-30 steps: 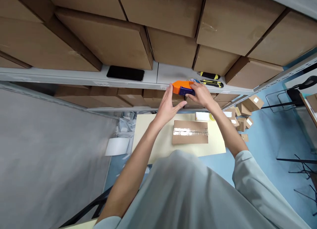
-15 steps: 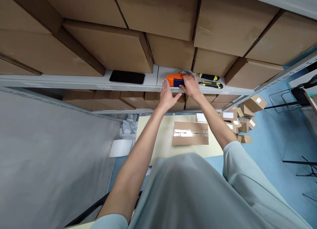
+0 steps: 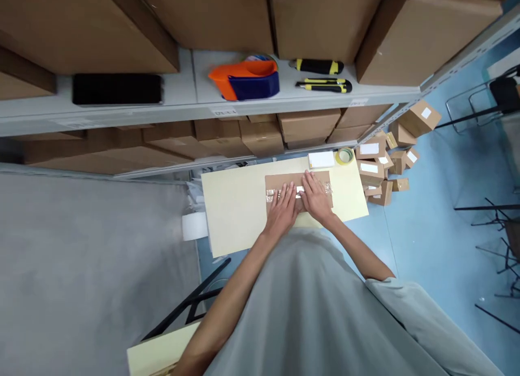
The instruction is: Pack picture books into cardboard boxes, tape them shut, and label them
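A taped cardboard box (image 3: 298,205) lies on the pale yellow table (image 3: 235,211), clear tape running across its top. My left hand (image 3: 281,211) rests flat on the box's left half, fingers stretched over the tape. Beside it, my right hand (image 3: 316,200) lies open on the right half, fingers pointing away from me. Above, on the grey shelf, sits an orange and blue tape dispenser (image 3: 246,80), touched by neither hand. Behind the box are a small white box (image 3: 320,160) and a roll of tape (image 3: 344,156).
The shelf (image 3: 142,113) also bears a black phone (image 3: 117,89) and two yellow-black utility knives (image 3: 319,66). Large cartons (image 3: 219,18) stand behind them. Small labelled boxes (image 3: 369,170) are piled right of the table. A grey wall (image 3: 93,257) is at left, with a white roll (image 3: 195,226) near it.
Both hands have come down from the shelf onto the taped box. The tape dispenser has been let go and stays on the shelf. My view has shifted lower and closer to the shelf.
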### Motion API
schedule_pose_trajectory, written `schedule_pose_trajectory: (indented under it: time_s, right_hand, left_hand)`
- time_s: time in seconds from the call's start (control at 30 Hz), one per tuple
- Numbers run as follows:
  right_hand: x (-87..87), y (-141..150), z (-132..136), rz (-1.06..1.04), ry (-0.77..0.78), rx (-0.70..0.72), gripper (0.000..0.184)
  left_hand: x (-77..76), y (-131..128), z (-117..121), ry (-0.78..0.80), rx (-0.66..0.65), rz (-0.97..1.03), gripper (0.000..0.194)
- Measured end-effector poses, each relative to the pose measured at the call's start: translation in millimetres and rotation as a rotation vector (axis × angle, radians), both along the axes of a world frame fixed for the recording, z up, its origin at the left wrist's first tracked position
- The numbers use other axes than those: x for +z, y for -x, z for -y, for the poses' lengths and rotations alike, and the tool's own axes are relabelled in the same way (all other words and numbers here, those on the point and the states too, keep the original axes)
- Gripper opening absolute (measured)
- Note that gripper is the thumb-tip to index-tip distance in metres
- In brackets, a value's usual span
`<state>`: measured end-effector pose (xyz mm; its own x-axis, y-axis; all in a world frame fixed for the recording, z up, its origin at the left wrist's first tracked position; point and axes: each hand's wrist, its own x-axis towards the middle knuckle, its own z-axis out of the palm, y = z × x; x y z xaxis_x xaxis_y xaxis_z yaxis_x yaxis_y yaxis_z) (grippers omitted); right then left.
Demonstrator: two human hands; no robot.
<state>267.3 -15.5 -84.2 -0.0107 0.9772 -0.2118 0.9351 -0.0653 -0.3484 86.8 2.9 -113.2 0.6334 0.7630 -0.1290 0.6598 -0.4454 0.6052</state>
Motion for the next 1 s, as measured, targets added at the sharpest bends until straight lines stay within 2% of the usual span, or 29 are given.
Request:
schedule_pose_trajectory:
  time_s: [0.1, 0.23, 0.4, 0.6, 0.7, 0.8, 0.87, 1.0]
  right_hand:
    - [-25.9, -5, 37, 0.0, 0.031, -0.085, 0.062]
    - [-56.1, -22, 56, -0.076, -0.072, -0.214, 0.066]
    - [-84.4, -40, 52, -0.266, -0.174, -0.329, 0.08]
    - [-99.8, -52, 42, -0.557, -0.074, -0.503, 0.1]
    - [-101.5, -58, 39, -0.671, -0.075, -0.525, 0.096]
    - [-92.9, -60, 38, -0.721, -0.067, -0.502, 0.089]
    - [-80.7, -58, 40, -0.753, -0.074, -0.509, 0.086]
    - [-52.7, -44, 43, -0.813, -0.128, -0.518, 0.084]
  left_hand:
    - [-15.7, -5, 16, -0.003, -0.047, -0.046, 0.07]
    - [-30.4, 4, 13, -0.016, 0.046, -0.051, 0.074]
    - [-45.6, 24, 4, 0.008, 0.251, 0.032, 0.083]
    - [-56.1, 28, 1, 0.226, 0.651, 0.222, 0.103]
    - [-59.5, 27, -6, 0.356, 0.723, 0.325, 0.084]
    - [-57.2, 24, -11, 0.435, 0.767, 0.361, 0.072]
    - [-49.5, 24, -10, 0.421, 0.796, 0.364, 0.07]
    - [-24.2, 33, -2, 0.292, 0.834, 0.391, 0.066]
